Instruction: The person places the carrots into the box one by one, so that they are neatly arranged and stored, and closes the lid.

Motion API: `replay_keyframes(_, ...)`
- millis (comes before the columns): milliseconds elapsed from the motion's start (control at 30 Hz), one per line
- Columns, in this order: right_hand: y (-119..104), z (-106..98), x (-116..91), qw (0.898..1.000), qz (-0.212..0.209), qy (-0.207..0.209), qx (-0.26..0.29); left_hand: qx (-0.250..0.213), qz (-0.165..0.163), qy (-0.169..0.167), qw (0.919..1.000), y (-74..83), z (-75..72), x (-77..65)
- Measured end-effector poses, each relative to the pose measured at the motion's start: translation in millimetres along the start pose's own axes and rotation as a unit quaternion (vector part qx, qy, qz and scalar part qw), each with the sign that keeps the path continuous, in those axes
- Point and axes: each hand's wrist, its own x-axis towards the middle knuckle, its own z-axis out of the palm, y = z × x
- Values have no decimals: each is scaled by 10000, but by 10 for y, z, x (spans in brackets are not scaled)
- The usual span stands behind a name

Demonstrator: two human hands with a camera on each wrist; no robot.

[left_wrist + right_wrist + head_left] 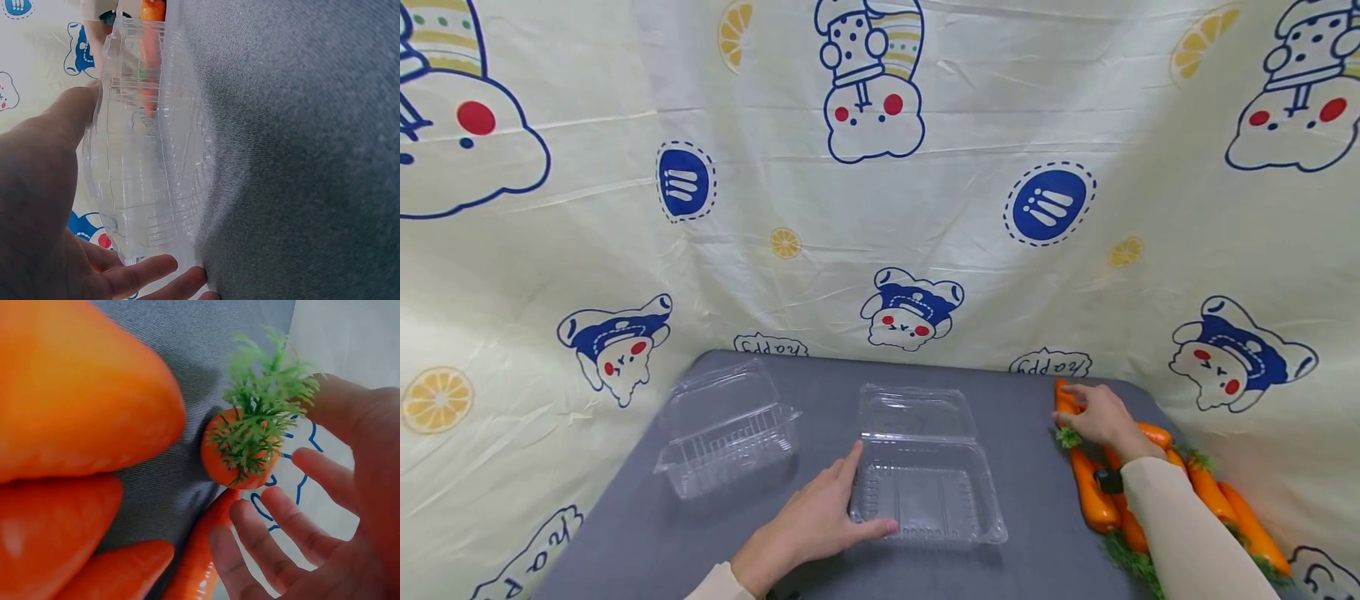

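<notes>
A clear plastic clamshell box (925, 533) lies with its lid folded back in the middle of the grey table. At its left side is my left hand (820, 517), thumb along the near rim and fingers stretched along the side wall. In the left wrist view the thumb tip meets the edge of the box (134, 187). My right hand (1108, 417) reaches over a carrot (1064, 398) at the far right. That carrot's leafy green top (256, 419) faces the right wrist camera, with the thumb and loosely bent fingers spread about it.
Several more carrots (1247, 525) with green tops lie piled along the table's right edge, under the right forearm. A second clear box (730, 458), lid raised, stands at the left. A printed curtain (970, 292) hangs behind the table (820, 400).
</notes>
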Motion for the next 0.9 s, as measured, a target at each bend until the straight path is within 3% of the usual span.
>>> replay_keyframes(300,-60,64,-21,9999,20,-138,81,102,-19,-90,9999,-9,0,14)
replay_keyframes(900,-324,179,-30,9968,590,-97,523,104,-27,-231,9997,26,-15,40)
